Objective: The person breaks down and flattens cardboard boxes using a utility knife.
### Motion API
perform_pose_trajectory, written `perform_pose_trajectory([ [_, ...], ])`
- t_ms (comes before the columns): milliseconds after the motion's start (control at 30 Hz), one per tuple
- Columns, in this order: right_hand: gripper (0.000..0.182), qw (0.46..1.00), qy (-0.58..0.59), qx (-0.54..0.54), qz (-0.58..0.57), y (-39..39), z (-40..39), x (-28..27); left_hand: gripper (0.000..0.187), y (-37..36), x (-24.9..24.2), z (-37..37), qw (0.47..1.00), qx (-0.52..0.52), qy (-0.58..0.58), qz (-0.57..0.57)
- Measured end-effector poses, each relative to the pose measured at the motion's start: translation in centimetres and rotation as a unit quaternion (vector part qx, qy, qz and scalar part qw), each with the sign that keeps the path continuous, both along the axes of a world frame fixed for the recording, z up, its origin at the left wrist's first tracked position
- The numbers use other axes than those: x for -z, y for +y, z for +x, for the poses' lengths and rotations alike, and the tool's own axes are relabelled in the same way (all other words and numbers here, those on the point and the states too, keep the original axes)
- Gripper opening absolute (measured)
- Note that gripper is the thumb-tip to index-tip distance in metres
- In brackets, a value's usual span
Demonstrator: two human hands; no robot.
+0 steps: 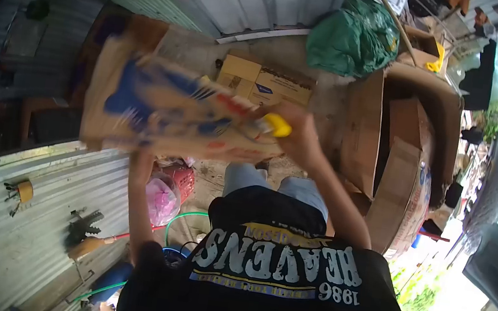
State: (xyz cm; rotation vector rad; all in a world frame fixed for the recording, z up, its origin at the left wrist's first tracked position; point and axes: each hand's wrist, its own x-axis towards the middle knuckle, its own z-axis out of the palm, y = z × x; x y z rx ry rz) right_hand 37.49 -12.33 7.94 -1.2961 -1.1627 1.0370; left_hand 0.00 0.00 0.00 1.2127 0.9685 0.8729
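"Brown corrugated cardboard fills the head view. What's being handled?"

"One large brown cardboard carton with blue and red print (161, 102), raised above the floor in front of the person's knees."

"How would it handle?"

"Light for its size, I'd judge, and stiff along its length, though likely to bend at a crease. Hardly fragile, and dry board should grip well. I'd hold it by opposite edges, keeping fingers away from the tool."

"Which tool?"

"That short tool with a bright yellow handle (277, 125). The right hand (299, 138) is closed around it, at the carton's right end."

"And the left?"

"The left forearm (139, 210) reaches up to the carton's lower edge, but the board hides the hand, so I can't tell its grip."

"How does the carton look?"

"Long and broad, plain tan at its left end, with a big blue patch beside that and red marks toward the right. It's blurred, so the lettering can't be read."
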Motion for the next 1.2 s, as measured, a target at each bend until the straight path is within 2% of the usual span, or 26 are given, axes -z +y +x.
perform_pose_trajectory([
  [67, 0.033, 0.980, -0.180, 0.025, 0.077, -0.2, -0.3, -1.1, 0.065, -1.8, 4.7, -1.8, 0.960, -0.043, -0.263, -0.086],
  [100, 0.033, 0.987, -0.117, 0.021, 0.110, 4.9, -6.8, -2.4, 0.061, 3.1, -0.8, -11.7, 0.950, -0.096, -0.282, -0.091],
  [133, 0.034, 0.987, -0.118, 0.032, 0.104, 5.6, -6.9, -2.5, 0.056, 2.3, 1.6, -13.1, 0.908, -0.154, -0.366, -0.132],
  [167, 0.035, 0.986, -0.124, 0.044, 0.102, 6.6, -6.6, -2.5, 0.056, 2.0, 4.2, -13.1, 0.901, -0.168, -0.379, -0.129],
  [200, 0.029, 0.985, -0.135, 0.079, 0.078, 8.0, -5.8, -1.7, 0.055, 2.9, 6.8, -12.3, 0.936, -0.005, -0.345, -0.064],
  [233, 0.029, 0.985, -0.135, 0.063, 0.085, 9.8, -5.0, -0.9, 0.053, 3.8, 9.2, -12.2, 0.964, -0.037, -0.258, -0.055],
  [267, 0.021, 0.996, -0.079, 0.050, 0.011, 11.8, -3.6, 0.0, 0.052, 4.8, 11.7, -12.1, 0.982, -0.066, -0.168, -0.051],
  [300, 0.014, 0.997, -0.027, 0.035, -0.063, 13.9, -2.0, 1.3, 0.050, 5.6, 14.1, -11.2, 0.951, -0.286, -0.045, -0.110],
  [367, 0.014, 0.996, -0.068, 0.041, -0.040, 18.1, 1.5, 6.3, 0.051, 5.0, 6.8, 0.4, 0.991, -0.110, -0.063, -0.033],
  [400, 0.015, 0.993, -0.088, 0.025, -0.071, 20.1, 3.8, 10.6, 0.045, 4.8, 8.9, 2.5, 0.989, -0.123, -0.055, -0.059],
  [433, 0.017, 0.989, -0.110, 0.008, -0.103, 21.9, 5.9, 15.0, 0.040, 4.5, 11.3, 3.4, 0.986, -0.136, -0.047, -0.087],
  [500, 0.024, 0.974, -0.194, 0.049, -0.105, 26.8, 9.5, 22.2, 0.027, 5.4, 21.7, 1.8, 0.977, -0.138, 0.022, -0.160],
  [533, 0.024, 0.974, -0.190, 0.031, -0.118, 27.0, 10.0, 25.9, 0.023, 4.3, 22.4, 4.0, 0.960, -0.201, 0.075, -0.177],
  [567, 0.025, 0.955, -0.259, 0.034, -0.138, 27.3, 10.2, 29.6, 0.020, 3.7, 23.2, 7.2, 0.937, -0.264, 0.128, -0.191],
  [600, 0.026, 0.931, -0.327, 0.036, -0.154, 27.8, 10.3, 33.2, 0.020, 3.2, 27.4, 8.1, 0.928, -0.285, 0.113, -0.213],
  [667, 0.026, 0.922, -0.344, 0.025, -0.176, 28.0, 11.4, 40.6, 0.020, 1.0, 34.8, 10.3, 0.909, -0.320, 0.093, -0.249],
  [733, 0.028, 0.899, -0.387, 0.025, -0.203, 25.3, 10.1, 48.2, 0.019, -3.8, 41.0, 11.0, 0.891, -0.328, 0.153, -0.275],
  [833, 0.031, 0.858, -0.451, -0.005, -0.247, 25.0, 10.5, 55.3, 0.024, -6.6, 51.5, 13.7, 0.856, -0.325, 0.128, -0.380],
  [867, 0.035, 0.855, -0.464, -0.012, -0.231, 25.9, 10.3, 58.1, 0.031, -6.2, 55.1, 13.7, 0.839, -0.315, 0.210, -0.390],
  [967, 0.035, 0.843, -0.490, -0.037, -0.219, 28.6, 7.4, 67.3, 0.035, -5.4, 64.8, 11.6, 0.833, -0.362, 0.236, -0.345],
  [1000, 0.033, 0.853, -0.484, -0.029, -0.195, 28.9, 6.6, 68.0, 0.036, -5.4, 67.1, 11.7, 0.821, -0.367, 0.265, -0.347],
  [1067, 0.032, 0.859, -0.485, -0.021, -0.163, 30.8, 5.1, 70.2, 0.036, -0.2, 68.1, 11.4, 0.816, -0.365, 0.276, -0.353],
  [1100, 0.037, 0.856, -0.491, -0.105, -0.119, 29.3, 4.4, 71.8, 0.036, 0.0, 68.6, 11.1, 0.812, -0.365, 0.274, -0.363],
  [1133, 0.044, 0.850, -0.489, -0.186, -0.068, 28.6, 3.1, 73.1, 0.044, 0.7, 69.1, 10.1, 0.810, -0.341, 0.320, -0.355],
  [1167, 0.052, 0.782, -0.574, -0.240, -0.027, 27.1, 2.1, 73.9, 0.052, 1.0, 69.2, 10.0, 0.805, -0.316, 0.363, -0.347],
  [1200, 0.060, 0.703, -0.650, -0.288, 0.014, 25.5, 1.2, 74.9, 0.052, 1.1, 69.9, 10.2, 0.803, -0.318, 0.361, -0.351],
])
